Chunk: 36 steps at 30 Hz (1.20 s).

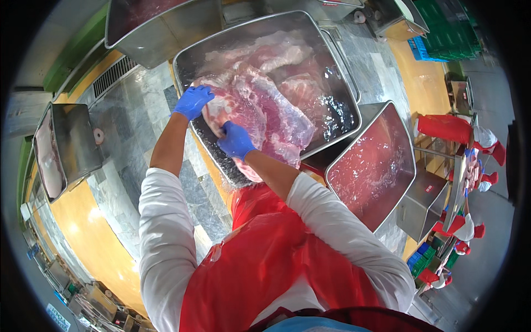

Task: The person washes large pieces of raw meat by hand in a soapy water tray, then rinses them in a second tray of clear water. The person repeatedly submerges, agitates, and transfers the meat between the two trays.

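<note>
A large raw slab of meat (271, 110), pink with pale fat, lies partly above the water in a steel tub (244, 25). My left hand (193, 102), in a blue glove, grips the slab's left end beside the tub's left rim. Lower down, my right hand (237, 141), also gloved in blue, has its fingers closed on the same slab's near edge; the fingertips are partly hidden. More meat (286, 56) sits under the water behind and to the right. The slab's near end reaches the tub's front, close to my red apron (257, 257).
A second steel tub (373, 166) with reddish liquid stands close on the right. Another tub (166, 35) is at the far left, and a steel cart (79, 141) holds pale meat. Co-workers in red aprons (444, 128) stand at a table far right. Green crates (450, 31) are stacked behind.
</note>
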### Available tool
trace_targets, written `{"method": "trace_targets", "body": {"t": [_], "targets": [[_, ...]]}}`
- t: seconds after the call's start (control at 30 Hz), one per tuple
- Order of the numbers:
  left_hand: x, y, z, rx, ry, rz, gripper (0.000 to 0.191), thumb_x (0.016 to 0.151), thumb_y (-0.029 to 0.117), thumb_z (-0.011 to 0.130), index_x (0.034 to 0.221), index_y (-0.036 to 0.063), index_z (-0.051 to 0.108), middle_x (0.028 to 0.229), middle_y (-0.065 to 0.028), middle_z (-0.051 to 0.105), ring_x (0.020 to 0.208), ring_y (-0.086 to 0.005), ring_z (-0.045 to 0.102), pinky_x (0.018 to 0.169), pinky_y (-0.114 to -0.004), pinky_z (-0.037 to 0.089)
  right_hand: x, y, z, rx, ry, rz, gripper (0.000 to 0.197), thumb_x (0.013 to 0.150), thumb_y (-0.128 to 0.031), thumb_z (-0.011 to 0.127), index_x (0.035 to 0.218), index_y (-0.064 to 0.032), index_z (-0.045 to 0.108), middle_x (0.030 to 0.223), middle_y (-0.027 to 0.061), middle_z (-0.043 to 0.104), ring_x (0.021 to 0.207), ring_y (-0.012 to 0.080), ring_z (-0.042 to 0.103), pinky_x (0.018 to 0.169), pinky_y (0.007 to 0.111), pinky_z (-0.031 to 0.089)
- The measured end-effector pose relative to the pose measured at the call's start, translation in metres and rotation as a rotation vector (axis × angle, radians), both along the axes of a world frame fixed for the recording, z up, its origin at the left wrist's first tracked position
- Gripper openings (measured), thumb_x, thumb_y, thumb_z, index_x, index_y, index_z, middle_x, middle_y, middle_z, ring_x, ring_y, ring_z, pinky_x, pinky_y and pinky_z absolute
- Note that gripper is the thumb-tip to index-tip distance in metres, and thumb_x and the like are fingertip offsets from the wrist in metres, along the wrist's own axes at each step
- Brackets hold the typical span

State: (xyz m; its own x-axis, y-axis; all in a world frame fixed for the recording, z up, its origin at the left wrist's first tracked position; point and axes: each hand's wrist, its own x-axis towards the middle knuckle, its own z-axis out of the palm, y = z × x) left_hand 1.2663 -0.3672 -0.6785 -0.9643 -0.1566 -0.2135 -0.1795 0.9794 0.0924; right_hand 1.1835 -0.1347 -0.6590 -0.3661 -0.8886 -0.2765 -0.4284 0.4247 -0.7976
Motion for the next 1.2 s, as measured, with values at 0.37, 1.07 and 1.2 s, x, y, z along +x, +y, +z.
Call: {"method": "trace_targets", "body": {"t": [0.37,1.07,1.2], "targets": [[-0.071,0.085,-0.015,0.198,-0.434,0.438,0.138,0.049,0.050,0.094,0.158,0.0431,0.010,0.168,-0.0102,0.005,0.149,-0.0507,0.014,0.108,-0.077,0.026,-0.127,0.083,-0.010,0.644,0.479,0.269,0.124,0.054,-0.057,0.090,0.156,-0.0408,0.023,0.167,0.0146,0.004,0.148,0.0550,0.004,0.102,0.080,0.030],[-0.076,0.051,-0.160,-0.050,-0.456,0.403,0.118,0.071,0.051,0.082,0.161,0.0228,0.011,0.160,-0.0170,0.030,0.146,-0.0420,0.031,0.116,-0.066,0.024,-0.139,0.067,-0.189,0.605,0.407,-0.035,0.083,0.094,-0.045,0.058,0.161,-0.0256,0.014,0.169,0.0067,0.005,0.153,0.0395,0.012,0.123,0.050,0.017],[-0.046,0.047,-0.211,0.114,-0.306,0.526,0.094,0.087,0.047,0.068,0.160,0.0222,0.015,0.159,-0.0156,0.033,0.145,-0.0370,0.035,0.113,-0.062,0.033,-0.135,0.040,-0.107,0.878,0.444,0.398,0.078,0.096,-0.045,0.056,0.161,-0.0286,0.015,0.168,0.0062,0.006,0.152,0.0399,0.014,0.121,0.051,0.023]]}}
